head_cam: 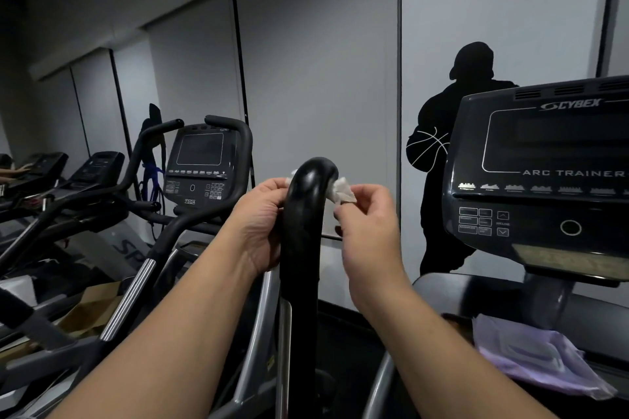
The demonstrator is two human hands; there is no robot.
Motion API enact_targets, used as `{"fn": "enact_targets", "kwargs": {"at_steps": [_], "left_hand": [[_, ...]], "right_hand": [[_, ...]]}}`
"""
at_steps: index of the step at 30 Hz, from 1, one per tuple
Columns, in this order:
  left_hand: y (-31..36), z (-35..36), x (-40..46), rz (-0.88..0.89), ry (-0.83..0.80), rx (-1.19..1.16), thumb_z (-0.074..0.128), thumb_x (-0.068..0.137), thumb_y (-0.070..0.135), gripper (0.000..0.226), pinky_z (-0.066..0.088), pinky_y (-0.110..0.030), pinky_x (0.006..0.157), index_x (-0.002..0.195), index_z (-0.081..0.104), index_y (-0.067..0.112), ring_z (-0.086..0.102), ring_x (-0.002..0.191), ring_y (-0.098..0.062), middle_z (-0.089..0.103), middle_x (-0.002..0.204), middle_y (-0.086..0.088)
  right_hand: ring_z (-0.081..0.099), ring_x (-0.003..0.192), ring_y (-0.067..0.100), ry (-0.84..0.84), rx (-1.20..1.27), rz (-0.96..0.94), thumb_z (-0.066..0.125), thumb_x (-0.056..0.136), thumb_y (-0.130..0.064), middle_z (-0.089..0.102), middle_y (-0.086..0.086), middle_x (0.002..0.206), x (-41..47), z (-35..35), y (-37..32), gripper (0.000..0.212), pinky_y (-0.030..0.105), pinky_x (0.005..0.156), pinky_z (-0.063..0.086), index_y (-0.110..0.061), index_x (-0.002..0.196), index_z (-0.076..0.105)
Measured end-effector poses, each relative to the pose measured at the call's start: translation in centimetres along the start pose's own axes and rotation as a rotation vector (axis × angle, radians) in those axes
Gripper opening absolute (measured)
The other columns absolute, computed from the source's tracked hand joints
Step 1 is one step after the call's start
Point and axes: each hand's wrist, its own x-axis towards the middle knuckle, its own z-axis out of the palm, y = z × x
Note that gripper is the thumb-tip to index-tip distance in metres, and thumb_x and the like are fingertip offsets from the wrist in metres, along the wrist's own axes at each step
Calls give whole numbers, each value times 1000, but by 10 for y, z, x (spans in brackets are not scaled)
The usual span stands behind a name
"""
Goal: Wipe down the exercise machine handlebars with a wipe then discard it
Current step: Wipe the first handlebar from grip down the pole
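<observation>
Two bare hands work a thin white wipe (342,190) looped behind the curved top of a black handlebar (304,214) between them. The left hand (258,224) and right hand (366,218) each pinch one end. The wipe looks light, limp and easily torn; the handlebar rigid, glossy and probably slippery.

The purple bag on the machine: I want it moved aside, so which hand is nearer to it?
Right. The right hand pinches the wipe beside the handlebar, up and left of the purple bag; the left hand is beyond the handlebar, farther away.
</observation>
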Motion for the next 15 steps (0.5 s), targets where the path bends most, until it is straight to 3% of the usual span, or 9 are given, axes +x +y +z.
{"fn": "enact_targets", "kwargs": {"at_steps": [2,4,8,11,15], "left_hand": [[-1,3,4,8,-1,-13,64,87,-2,13,55,-30,57,93,63,9,62,62,-24,65,80,-18],[-1,8,4,10,12,-41,64,89,-2,12,56,-27,46,95,61,8,63,51,-22,67,68,-15],[-4,4,0,10,-17,-167,57,95,0,16,60,-33,50,111,58,4,70,55,-25,69,72,-18],[0,3,-3,18,-39,-166,54,97,-2,16,58,-32,47,112,58,4,71,53,-24,70,68,-15],[8,18,1,91,52,-66,61,92,-5,14,53,-24,41,103,62,3,66,44,-17,69,58,-8]], "right_hand": [[55,73,6,-13,-44,-177,62,92,-11,59,-11,81,-11,1,0,16,32,71,51,-25,95,56],[56,70,6,-82,-111,-261,62,93,-18,59,-14,77,-16,1,-3,15,37,69,53,-31,96,55],[66,79,13,-166,-259,-334,69,82,-48,63,-10,88,-16,-1,-11,32,43,73,58,-43,108,51],[67,82,16,-222,-397,-364,74,80,-46,64,-8,95,-20,3,-16,42,44,74,58,-44,108,42],[65,83,15,-221,-443,-393,72,84,-41,61,-9,95,-19,5,-17,41,43,73,58,-44,105,38]]}}
